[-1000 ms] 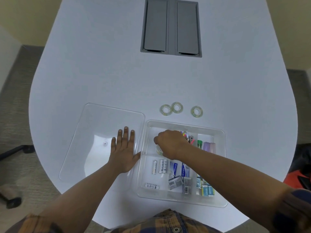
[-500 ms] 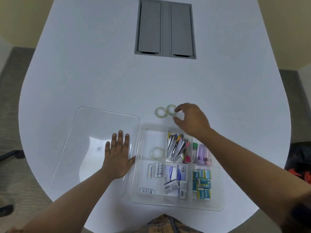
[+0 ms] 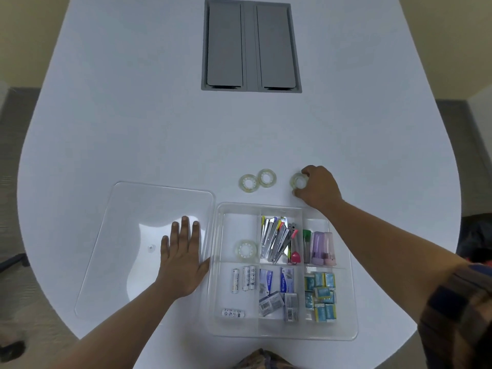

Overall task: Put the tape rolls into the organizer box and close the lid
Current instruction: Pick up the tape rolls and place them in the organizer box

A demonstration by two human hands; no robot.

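Observation:
A clear organizer box [image 3: 346, 334] sits open at the table's near edge. One tape roll [image 3: 246, 250] lies in its far-left compartment. Two more tape rolls [image 3: 249, 183] [image 3: 266, 178] lie touching on the table just beyond the box. To their right my right hand [image 3: 318, 189] has its thumb and fingers closed around a third loose tape roll [image 3: 298, 180], which rests on the table. My left hand [image 3: 183, 255] lies flat, fingers spread, on the clear lid [image 3: 127, 230] left of the box.
The box's other compartments hold staplers [image 3: 275, 242], batteries [image 3: 242, 279], staple packs [image 3: 277, 291], small blue boxes [image 3: 320, 295] and pastel cases [image 3: 320, 247]. A grey cable hatch [image 3: 251, 45] is set into the white table [image 3: 159, 115] far ahead.
My right hand left a tape roll in the box's far-left compartment, moved out past the far rim to the right, and closed on the rightmost loose roll. My left hand stayed on the lid.

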